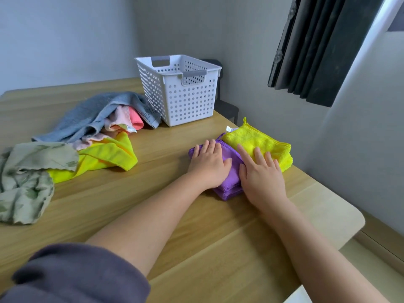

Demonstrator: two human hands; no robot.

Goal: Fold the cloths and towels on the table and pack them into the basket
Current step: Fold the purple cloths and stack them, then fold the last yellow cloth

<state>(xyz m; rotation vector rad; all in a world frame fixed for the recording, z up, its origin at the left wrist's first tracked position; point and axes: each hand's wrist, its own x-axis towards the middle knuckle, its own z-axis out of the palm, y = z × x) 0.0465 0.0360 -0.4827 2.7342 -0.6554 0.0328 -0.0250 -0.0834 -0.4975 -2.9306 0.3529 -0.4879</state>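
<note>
Both hands flat on folded purple cloth (229, 186)
Left hand (208, 166) and right hand (261, 177) press it, fingers straight (gripping nothing), near the desk's (153, 215) right edge

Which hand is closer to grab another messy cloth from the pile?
Probably the left hand: it rests on the purple cloth, on the side facing the unfolded pile. The right hand lies farther off, partly over the folded yellow cloth.
</note>
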